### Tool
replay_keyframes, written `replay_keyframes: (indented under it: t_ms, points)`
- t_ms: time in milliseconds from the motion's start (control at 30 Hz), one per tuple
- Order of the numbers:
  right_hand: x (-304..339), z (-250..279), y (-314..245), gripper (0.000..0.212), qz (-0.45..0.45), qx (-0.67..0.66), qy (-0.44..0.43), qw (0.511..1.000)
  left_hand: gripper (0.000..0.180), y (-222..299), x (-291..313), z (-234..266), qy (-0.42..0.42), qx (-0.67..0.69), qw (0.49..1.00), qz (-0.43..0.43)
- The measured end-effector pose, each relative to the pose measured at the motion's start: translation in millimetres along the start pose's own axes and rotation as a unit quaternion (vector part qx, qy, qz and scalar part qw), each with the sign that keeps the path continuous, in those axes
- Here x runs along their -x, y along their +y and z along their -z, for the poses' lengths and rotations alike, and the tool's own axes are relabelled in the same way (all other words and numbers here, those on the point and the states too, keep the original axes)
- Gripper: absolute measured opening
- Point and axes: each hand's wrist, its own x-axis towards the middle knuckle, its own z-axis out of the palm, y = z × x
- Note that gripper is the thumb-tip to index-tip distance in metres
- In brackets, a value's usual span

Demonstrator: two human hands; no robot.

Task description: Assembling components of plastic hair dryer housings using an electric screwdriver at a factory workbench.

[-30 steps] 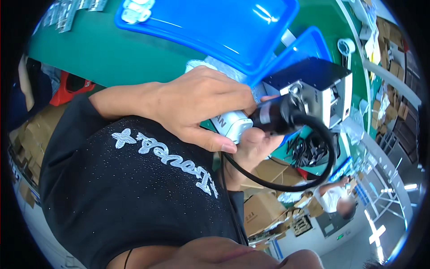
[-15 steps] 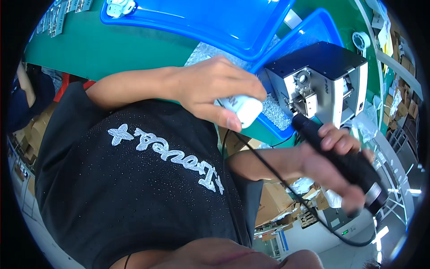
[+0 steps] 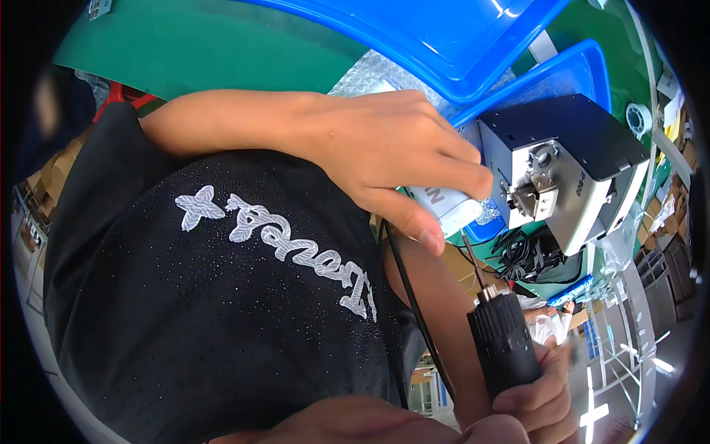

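Note:
My left hand (image 3: 399,152) is closed round a small white plastic housing (image 3: 460,214) with rounded corners and grey print, its thumb on the near side. Most of the housing hides under the palm and fingers. Below it, my right hand (image 3: 540,396) grips a black electric screwdriver (image 3: 503,337) by its body. The thin bit (image 3: 473,259) points up at the end of the housing; whether its tip touches cannot be made out. A black cable (image 3: 414,296) hangs down past my right forearm.
Right of the housing stands a boxy screw feeder (image 3: 592,181) with a dark lid. Blue trays (image 3: 447,92) lie behind on the green table (image 3: 200,55), beside bubble wrap (image 3: 362,74). Coiled black cables (image 3: 518,255) and a white tape roll (image 3: 637,118) are at the right.
The screwdriver has swung away from the feeder, down and left, and its bit now points at the housing. My left hand still holds the housing. The whole view has shifted.

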Motion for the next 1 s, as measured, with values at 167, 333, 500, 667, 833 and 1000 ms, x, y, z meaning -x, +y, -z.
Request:
replay_keyframes:
  t_ms: [167,333,500,667,833,1000]
  points:
    - [7,33,-21,0.042,-0.014,0.024,0.023,0.999,0.065,3,1,1,-0.014,0.003,1.000,0.016]
    - [-1,17,6,0.051,-0.018,0.062,0.059,0.996,0.065,4,-3,2,0.001,0.000,1.000,0.015]
    - [0,5,10,0.060,-0.009,0.089,0.089,0.992,0.064,5,-3,1,-0.001,-0.012,1.000,0.016]
    - [7,7,18,0.069,0.013,0.110,0.114,0.987,0.064,5,-4,0,-0.017,-0.008,0.999,0.035]
    - [7,28,7,0.078,0.038,0.140,0.130,0.981,0.063,4,-3,-2,-0.006,-0.004,0.999,0.035]
    - [-19,64,45,0.087,0.061,0.163,0.155,0.972,0.061,6,-3,-3,0.003,0.013,0.999,0.031]
